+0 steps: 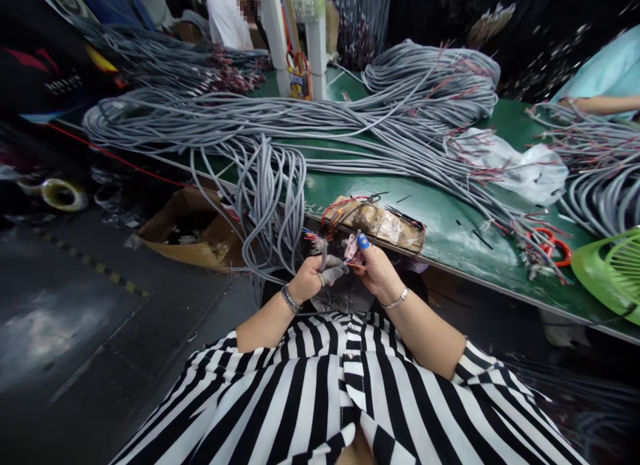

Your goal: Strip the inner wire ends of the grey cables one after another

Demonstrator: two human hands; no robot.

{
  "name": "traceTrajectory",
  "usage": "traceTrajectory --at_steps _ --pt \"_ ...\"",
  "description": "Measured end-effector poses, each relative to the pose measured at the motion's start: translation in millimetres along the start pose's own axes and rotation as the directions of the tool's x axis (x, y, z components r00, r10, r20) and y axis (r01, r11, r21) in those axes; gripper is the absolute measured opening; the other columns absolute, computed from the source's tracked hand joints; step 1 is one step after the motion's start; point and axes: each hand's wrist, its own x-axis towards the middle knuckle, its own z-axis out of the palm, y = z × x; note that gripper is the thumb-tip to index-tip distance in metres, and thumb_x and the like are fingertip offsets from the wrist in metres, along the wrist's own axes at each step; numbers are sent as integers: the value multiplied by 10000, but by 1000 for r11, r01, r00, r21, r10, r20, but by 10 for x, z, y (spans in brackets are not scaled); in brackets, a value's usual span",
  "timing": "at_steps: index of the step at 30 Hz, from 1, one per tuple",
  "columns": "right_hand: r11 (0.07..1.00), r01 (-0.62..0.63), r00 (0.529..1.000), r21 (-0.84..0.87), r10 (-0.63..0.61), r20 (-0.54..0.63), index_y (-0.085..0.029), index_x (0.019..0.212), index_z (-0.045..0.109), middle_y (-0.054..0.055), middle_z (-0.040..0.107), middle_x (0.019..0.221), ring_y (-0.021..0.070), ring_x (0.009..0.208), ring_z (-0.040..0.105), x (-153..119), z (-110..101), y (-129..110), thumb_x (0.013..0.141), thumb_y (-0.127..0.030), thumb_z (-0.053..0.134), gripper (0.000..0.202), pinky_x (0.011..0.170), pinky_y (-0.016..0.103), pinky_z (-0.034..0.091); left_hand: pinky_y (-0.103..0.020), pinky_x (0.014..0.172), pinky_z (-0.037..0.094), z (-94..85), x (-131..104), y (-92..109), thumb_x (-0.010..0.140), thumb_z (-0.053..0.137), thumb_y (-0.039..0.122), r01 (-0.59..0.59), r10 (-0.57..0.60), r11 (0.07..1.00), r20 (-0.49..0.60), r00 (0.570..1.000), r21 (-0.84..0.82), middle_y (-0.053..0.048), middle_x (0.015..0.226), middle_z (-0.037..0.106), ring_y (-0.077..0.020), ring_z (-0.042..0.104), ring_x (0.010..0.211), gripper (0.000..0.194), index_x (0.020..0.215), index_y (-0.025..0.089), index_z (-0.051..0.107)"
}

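My left hand (pixel 315 277), with grey coverings on its fingers, is closed around the end of a grey cable (pixel 324 252). Thin coloured wires (pixel 313 236) fan out just above that hand. Close beside it, my right hand (pixel 377 268) is closed too, a blue covering on its thumb. Its fingers pinch thin wires (pixel 356 265), one of them orange, and a small pale pinkish piece lies by the thumb; its kind I cannot make out. Past both hands, at the table's edge, a taped cardboard-brown block (pixel 380 224) has dark and red wires on it.
Bundled grey cables (pixel 270 118) cover much of the green table (pixel 350 192), and loops hang over its front edge. An open cardboard box (pixel 190 232) stands below left. Red-handled scissors (pixel 550 246), a plastic bag (pixel 515 165) and a green basket-like object (pixel 610 272) are at right. Two other people are beyond.
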Motion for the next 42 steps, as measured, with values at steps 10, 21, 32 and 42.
traceTrajectory --at_steps 10,21,32,42 --pt "997 -72 997 12 72 14 -158 778 595 -10 588 717 16 428 287 -99 -274 67 663 -634 713 503 342 162 105 -193 470 385 11 -340 48 772 695 462 15 -14 1000 33 999 -19 -36 584 613 -76 480 484 367 808 97 717" --pt "977 -156 973 -143 177 147 -144 720 572 -32 521 594 5 390 181 -155 -163 -130 681 -704 639 565 362 174 55 -203 515 442 -16 -399 117 755 720 439 -34 38 998 -61 997 57 -38 615 634 -86 520 516 344 816 101 724" --pt "982 127 990 -138 -135 -44 -196 701 480 -91 384 500 18 387 213 -43 -16 -67 655 -604 730 481 361 167 127 -204 544 411 -41 -90 37 745 733 429 -46 43 999 -111 993 -24 -16 578 608 -83 515 526 352 857 95 730" --pt "1000 -12 999 15 11 34 -172 707 543 -66 432 548 24 420 246 23 -18 4 611 -633 752 515 372 168 122 -203 528 391 -23 -22 31 732 742 433 -13 12 1000 -60 998 -10 -14 547 598 -83 498 510 364 851 89 734"
